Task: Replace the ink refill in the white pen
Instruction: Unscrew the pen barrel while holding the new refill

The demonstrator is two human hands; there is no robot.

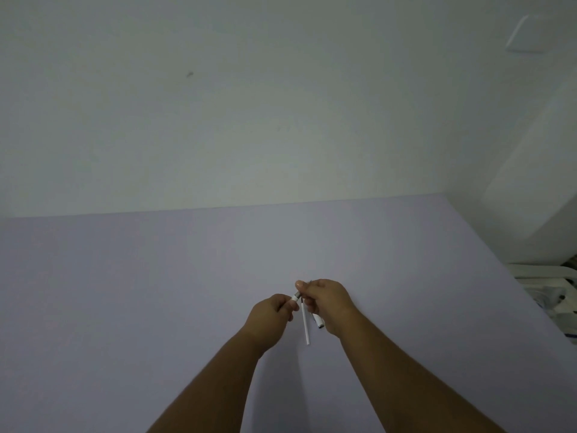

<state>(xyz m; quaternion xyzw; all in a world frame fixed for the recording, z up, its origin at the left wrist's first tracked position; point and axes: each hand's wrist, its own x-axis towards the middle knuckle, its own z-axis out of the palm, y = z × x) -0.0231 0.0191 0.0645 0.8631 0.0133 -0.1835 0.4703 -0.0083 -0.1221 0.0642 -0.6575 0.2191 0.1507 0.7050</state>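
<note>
My left hand [271, 312] pinching a short white pen piece with a metal end [295, 297], my right hand [327, 303] gripping a thin white refill tube [306, 325] and a white pen barrel [318, 321], both above the pale lilac tabletop [125, 292], near centre

Two hands [299, 304], one thin white refill [306, 323], two white pen pieces [318, 321], one lilac table [156, 292].

the white pen is in pieces. a short white piece with a silver end [295, 297] is pinched up high. a thin white ink refill [306, 325] hangs almost straight down below it. another white pen piece with a dark open end [318, 321] points down just beside the refill.
</note>
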